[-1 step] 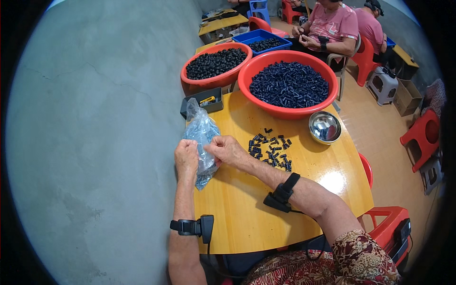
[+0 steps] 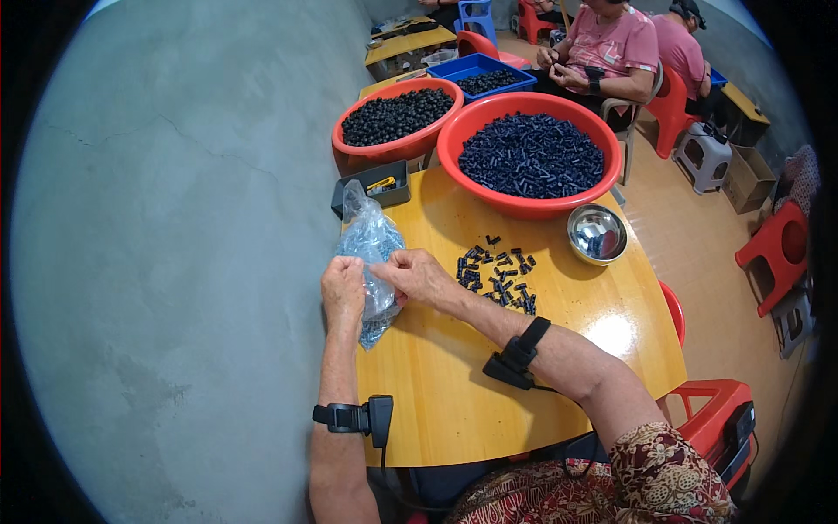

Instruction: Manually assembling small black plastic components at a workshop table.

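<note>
A clear plastic bag [image 2: 371, 236] lies at the left edge of the yellow table, with small bluish pieces showing through it. My left hand [image 2: 343, 288] is closed on the near part of the bag, beside the wall. Close by on the right, my right hand [image 2: 419, 278] also pinches the plastic, thumb toward the left hand. Whatever else may be between the fingertips is too small to make out. To the right of my right hand, several short black cylindrical pieces [image 2: 499, 278] are scattered on the table.
A red basin [image 2: 450, 170] heaped with dark cylinders stands at the table's far end, another red basin [image 2: 349, 153] of black round pieces behind it. A metal bowl [image 2: 597, 234] sits at right. A grey tray [image 2: 399, 194] holds a yellow cutter. A person in pink [image 2: 611, 52] sits beyond.
My right hand has shifted very slightly left, toward my left hand. Nothing else has visibly moved.
</note>
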Motion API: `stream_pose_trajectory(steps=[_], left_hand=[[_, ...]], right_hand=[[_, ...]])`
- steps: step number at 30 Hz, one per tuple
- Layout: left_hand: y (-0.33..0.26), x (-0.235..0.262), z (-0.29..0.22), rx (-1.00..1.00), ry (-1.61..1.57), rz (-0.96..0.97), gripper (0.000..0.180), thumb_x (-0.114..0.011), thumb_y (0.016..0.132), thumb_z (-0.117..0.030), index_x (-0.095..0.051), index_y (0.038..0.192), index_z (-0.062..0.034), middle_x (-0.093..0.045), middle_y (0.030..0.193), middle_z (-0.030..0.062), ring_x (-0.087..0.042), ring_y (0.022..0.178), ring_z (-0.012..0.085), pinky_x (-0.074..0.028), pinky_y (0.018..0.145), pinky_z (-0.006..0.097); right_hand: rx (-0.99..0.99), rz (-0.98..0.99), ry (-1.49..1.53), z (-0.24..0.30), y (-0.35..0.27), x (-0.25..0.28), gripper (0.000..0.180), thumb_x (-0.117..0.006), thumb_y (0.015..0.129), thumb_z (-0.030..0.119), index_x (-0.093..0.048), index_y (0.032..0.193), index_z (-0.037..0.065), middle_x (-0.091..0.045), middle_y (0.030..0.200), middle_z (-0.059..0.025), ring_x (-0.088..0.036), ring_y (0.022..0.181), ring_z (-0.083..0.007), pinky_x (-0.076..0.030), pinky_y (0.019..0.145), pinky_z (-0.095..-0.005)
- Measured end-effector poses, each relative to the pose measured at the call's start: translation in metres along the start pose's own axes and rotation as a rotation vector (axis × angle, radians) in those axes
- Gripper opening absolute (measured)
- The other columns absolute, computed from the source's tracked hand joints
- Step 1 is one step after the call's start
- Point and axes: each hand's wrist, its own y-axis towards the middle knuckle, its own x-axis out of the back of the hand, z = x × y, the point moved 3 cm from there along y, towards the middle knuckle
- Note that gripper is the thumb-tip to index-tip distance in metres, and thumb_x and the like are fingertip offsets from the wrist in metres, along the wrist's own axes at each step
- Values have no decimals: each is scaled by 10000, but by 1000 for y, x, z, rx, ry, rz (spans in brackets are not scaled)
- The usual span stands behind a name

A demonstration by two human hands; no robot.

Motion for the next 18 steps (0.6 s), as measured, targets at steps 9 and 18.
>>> stream_pose_trajectory(steps=[9, 18], left_hand=[[2, 1, 6, 26, 11, 15, 315, -621, 919, -275, -604, 761, -2, -556, 641, 19, -516, 588, 104, -419, 534, 311], [-2, 2, 2, -213, 488, -48, 277, -561, 904, -267, -628, 817, -13, -651, 784, 201, -628, 755, 352, -469, 700, 450]], right_hand=[[-28, 139, 30, -8, 7, -11, 327, -568, 931, 288, -564, 718, 40, -563, 652, -22, -555, 566, -103, -483, 512, -260], [36, 122, 11, -13, 3, -8, 307, -566, 935, 270, -561, 725, 47, -548, 652, -6, -524, 581, -95, -443, 540, -264]])
